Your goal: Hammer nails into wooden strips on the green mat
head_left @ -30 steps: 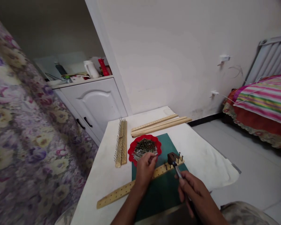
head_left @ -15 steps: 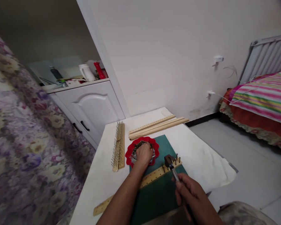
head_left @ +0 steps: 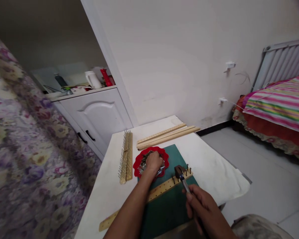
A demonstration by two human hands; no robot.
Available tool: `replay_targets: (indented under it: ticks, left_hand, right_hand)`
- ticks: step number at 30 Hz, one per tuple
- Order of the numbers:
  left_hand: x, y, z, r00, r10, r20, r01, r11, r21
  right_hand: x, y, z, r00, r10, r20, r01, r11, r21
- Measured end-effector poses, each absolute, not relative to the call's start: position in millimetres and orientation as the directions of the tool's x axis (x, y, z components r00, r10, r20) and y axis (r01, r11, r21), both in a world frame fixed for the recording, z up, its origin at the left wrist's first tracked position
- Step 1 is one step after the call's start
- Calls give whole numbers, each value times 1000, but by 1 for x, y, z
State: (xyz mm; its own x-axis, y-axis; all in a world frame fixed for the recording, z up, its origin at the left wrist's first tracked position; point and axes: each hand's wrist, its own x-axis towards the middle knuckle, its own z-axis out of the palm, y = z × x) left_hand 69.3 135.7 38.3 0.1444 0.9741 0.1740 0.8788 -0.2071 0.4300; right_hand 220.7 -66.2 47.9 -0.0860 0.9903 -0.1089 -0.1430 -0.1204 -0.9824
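My left hand (head_left: 153,162) reaches down into a red scalloped bowl (head_left: 137,165) of loose nails (head_left: 144,164); its fingertips are hidden among them. In my right hand (head_left: 201,202) is a hammer (head_left: 181,173), gripped by its handle, with the dark head just over a wooden strip (head_left: 161,189). That strip has rows of holes and lies slantwise across a green mat (head_left: 169,212). Several dark nails (head_left: 188,170) stand upright at its right end, around the hammer head. My left forearm covers part of the strip.
Wooden strips bristling with nails (head_left: 126,157) lie left of the bowl on the white table (head_left: 102,196). More wooden strips (head_left: 166,135) lie at the back near the wall. A white cabinet (head_left: 99,116) and a floral curtain (head_left: 40,149) are to the left, a bed (head_left: 276,113) to the right.
My left hand has moved from the near right edge of the bowl back into the nails. The right hand keeps the hammer over the strip. The whole view has shifted slightly.
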Motion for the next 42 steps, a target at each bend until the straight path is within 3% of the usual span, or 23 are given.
replay_targets:
  ticks: [5, 9, 11, 26, 42]
  left_hand:
    - [52, 109, 48, 119, 963, 242, 839, -227, 495]
    - [47, 70, 40, 177, 972, 155, 574, -230, 786]
    - [47, 52, 32, 211, 970, 121, 483, -212, 850]
    - [52, 26, 18, 216, 943, 254, 582, -334, 741]
    - [56, 28, 6, 210, 943, 257, 614, -332, 716]
  right_hand:
    - [226, -65, 50, -115, 988, -108, -145, -124, -982]
    - [226, -64, 51, -122, 986, -111, -140, -128, -982]
    - [224, -64, 50, -115, 987, -115, -141, -131, -981]
    - [221, -64, 40, -104, 988, -116, -113, -127, -985]
    - [205, -61, 41, -164, 982, -92, -119, -112, -987]
